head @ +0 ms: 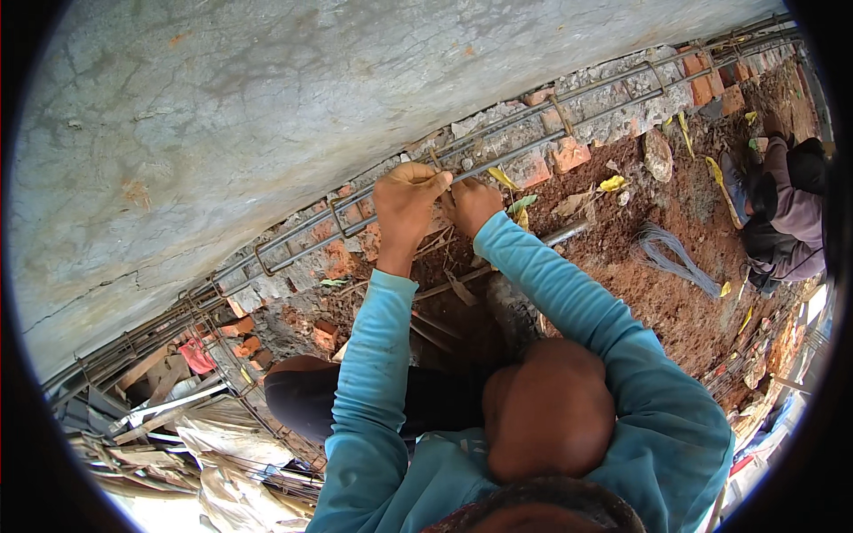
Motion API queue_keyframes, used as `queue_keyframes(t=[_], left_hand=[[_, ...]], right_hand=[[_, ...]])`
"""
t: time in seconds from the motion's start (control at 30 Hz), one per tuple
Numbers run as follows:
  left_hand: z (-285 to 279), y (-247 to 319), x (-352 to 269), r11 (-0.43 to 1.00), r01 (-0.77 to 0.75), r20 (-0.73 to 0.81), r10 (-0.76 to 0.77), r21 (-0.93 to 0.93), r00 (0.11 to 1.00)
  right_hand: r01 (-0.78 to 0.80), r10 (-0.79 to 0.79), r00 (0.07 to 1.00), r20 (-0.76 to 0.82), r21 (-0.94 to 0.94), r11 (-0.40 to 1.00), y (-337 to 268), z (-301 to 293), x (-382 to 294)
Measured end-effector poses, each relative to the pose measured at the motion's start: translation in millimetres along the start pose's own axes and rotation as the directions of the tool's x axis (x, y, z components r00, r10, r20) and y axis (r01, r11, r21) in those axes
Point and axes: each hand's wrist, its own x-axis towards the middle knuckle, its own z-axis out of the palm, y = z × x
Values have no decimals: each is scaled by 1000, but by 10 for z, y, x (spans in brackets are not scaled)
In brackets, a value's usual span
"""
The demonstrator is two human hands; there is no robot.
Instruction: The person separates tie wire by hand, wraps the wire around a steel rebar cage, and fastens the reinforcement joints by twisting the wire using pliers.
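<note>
A long rebar cage (496,162) of thin steel bars and square stirrups (558,114) runs slantwise along a brick and mortar footing (336,256). My left hand (408,203) is curled over the bars, thumb and finger pinched at the near bar beside a stirrup. Any wire in that pinch is too small to make out. Close beside it, my right hand (478,205) reaches to the underside of the same bar. Its fingertips are partly hidden, so what they hold cannot be told.
A cracked grey plastered wall (220,120) rises behind the cage. On the reddish soil lie a bundle of thin tie wire (676,258), a stone (658,155) and a metal pipe (566,232). Another person (790,206) crouches at right. Scrap wood and sheeting (226,433) heap up at lower left.
</note>
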Motion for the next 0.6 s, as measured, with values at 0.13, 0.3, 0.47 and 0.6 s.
queue_keyframes(t=[0.13,0.3,0.47,0.6], left_hand=[[69,42,-39,997,-61,17,62,-46,998],[134,76,-39,997,-39,8,39,63,999],[99,61,-48,998,-25,-24,26,49,999],[72,82,-72,994,-36,-36,41,107,999]], right_hand=[[103,-95,987,-128,57,993,147,11,-11],[187,-169,967,-193,82,979,258,-14,39],[263,-251,954,-164,61,963,283,94,96],[266,-253,956,-147,70,962,235,69,102]])
